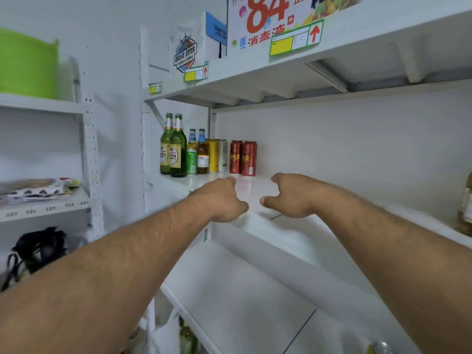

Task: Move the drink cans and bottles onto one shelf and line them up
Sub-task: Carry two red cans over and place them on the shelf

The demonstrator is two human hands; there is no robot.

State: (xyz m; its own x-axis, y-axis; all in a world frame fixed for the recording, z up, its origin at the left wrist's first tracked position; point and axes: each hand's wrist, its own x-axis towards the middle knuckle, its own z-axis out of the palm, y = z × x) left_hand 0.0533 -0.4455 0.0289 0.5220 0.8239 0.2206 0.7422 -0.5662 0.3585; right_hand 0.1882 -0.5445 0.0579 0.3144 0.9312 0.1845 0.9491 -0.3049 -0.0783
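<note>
While both bare forearms reach forward over the front of the white middle shelf [258,190], neither hand carries anything: the left hand [224,200] is loosely curled with its fingers bent downward near the shelf edge, and the right hand [288,198] is likewise half-curled, thumb pointing toward the left hand, the two hands near each other but apart. The drinks stand in a row at the far left end of that shelf, against the back corner — two tall green bottles [172,146] at the left, then a small green can [191,161] in front of a blue-capped bottle, a second blue-capped brown bottle [202,154] beside it, a yellow can [213,155], a white can [222,155], and two red cans [243,158] at the right end, touching or nearly touching one another. The red cans sit just beyond the left hand's knuckles. At the far right edge a pale bottle [466,205] stands on the same shelf, well apart from the row. Down on the lower shelf [242,302], the top of a can [380,348] shows at the bottom edge of the view. The shelf above carries a white box [255,21] with large red numerals and yellow price tags [293,42] along its lip.
</note>
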